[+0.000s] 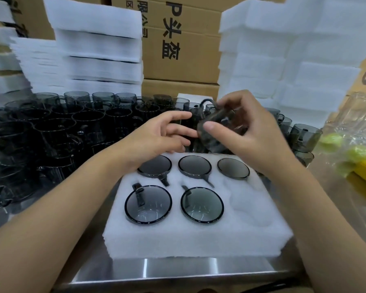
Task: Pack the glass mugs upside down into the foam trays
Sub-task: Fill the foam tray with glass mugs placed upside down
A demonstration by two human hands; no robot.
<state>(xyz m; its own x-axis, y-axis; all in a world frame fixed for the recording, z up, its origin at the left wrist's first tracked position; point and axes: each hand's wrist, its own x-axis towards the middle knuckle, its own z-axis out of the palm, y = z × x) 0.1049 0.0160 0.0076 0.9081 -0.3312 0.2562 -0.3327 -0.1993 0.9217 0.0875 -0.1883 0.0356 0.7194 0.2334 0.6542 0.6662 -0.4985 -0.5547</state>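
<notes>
A white foam tray (194, 235) lies on the steel table in front of me. Several smoky glass mugs sit upside down in its pockets, three in the far row (194, 167) and two in the near row (201, 205). The near right pocket (248, 205) is bare foam. Above the tray's far edge my right hand (247, 132) grips a smoky glass mug (215, 125), tilted, thumb on its wall. My left hand (163, 136) hovers just left of that mug with fingers spread and loosely bent, fingertips near or touching it.
A crowd of loose dark glass mugs (57, 127) fills the table to the left and behind. Stacks of foam trays (97, 47) stand at the back left and back right (283, 49), with cardboard boxes (178, 49) between. A clear plastic bag (355, 132) lies at the right.
</notes>
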